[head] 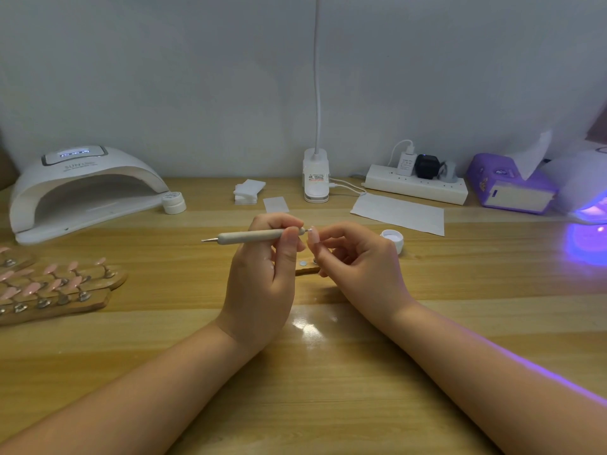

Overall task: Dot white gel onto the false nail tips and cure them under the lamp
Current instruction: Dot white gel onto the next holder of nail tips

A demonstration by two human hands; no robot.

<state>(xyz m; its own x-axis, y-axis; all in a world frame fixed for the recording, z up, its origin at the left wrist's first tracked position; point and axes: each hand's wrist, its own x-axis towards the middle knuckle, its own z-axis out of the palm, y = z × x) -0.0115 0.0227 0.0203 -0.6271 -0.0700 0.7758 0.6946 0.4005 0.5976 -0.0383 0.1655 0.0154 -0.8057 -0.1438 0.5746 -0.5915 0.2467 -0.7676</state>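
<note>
Wooden table (328, 372): pale pink nail tip (313, 232) meets dotting pen (253, 237)

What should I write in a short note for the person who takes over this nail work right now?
Left hand grips the dotting pen, tip at the nail tip pinched by the right hand.
Open white gel pot stands behind the right hand. Pink tips on wooden holders lie far left, in front of the white lamp.
Done: cannot tell how many are dotted.
Left: finish dotting, then cure.
</note>
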